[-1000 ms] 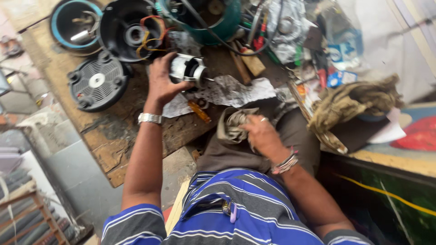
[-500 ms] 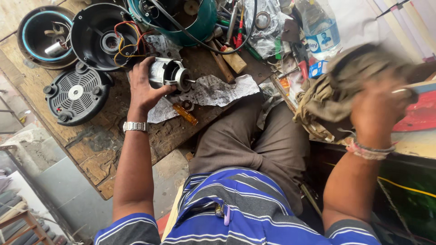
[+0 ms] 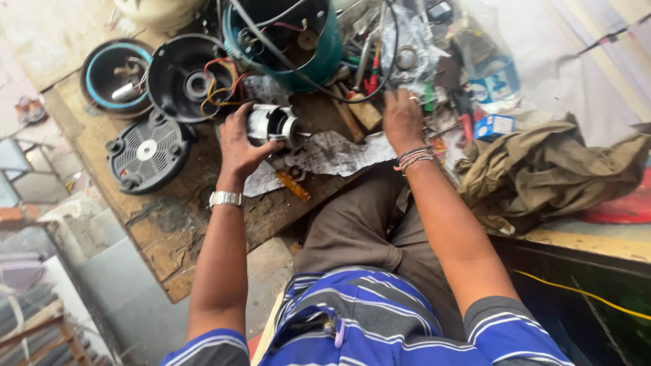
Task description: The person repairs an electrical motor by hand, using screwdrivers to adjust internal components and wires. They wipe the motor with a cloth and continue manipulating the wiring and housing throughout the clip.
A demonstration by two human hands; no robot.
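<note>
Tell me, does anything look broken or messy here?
Yes. The black housing lies open with loose coloured wires spilling out, its grille off beside it. The left hand holds the bare motor. The paper under it is torn and stained.

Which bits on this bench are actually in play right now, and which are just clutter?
In play:
left hand gripping the motor
right hand among the tools
paper under the motor

Lying about:
grille
black housing
teal tub
cloth
bottle
</note>
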